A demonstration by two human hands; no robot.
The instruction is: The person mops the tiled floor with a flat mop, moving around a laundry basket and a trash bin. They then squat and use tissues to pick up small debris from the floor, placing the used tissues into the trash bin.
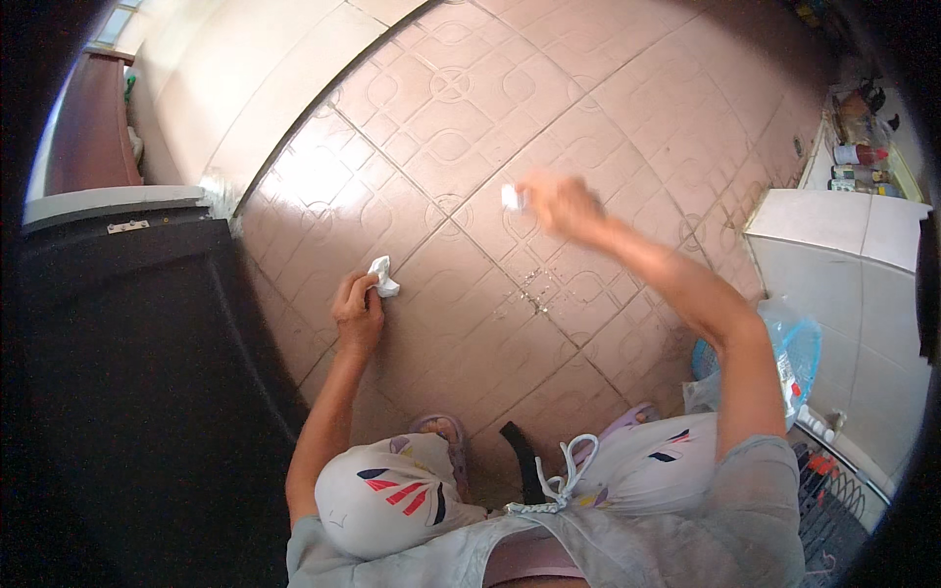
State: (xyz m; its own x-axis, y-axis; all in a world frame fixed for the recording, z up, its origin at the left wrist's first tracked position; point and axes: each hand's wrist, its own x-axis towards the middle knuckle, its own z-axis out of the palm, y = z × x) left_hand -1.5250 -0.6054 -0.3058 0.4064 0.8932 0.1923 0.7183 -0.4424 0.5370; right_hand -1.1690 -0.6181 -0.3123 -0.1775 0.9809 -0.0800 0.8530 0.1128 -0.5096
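My left hand (357,310) pinches a crumpled white tissue (383,277) between thumb and fingers, low over the tiled floor. Farther out to the right, my right hand (563,204) is smeared by motion. Its fingers are closed on a small white wad (511,197), too blurred to name surely. Between the hands and nearer to me, a scatter of pale crumbs (535,292) lies on the pinkish floor tiles (461,323).
A black panel (147,392) takes up the left side. At right stand a white-tiled ledge (833,250), a blue plastic basket (806,358) with a bag, and several bottles (859,155). A dark strip (522,461) lies between my slippered feet.
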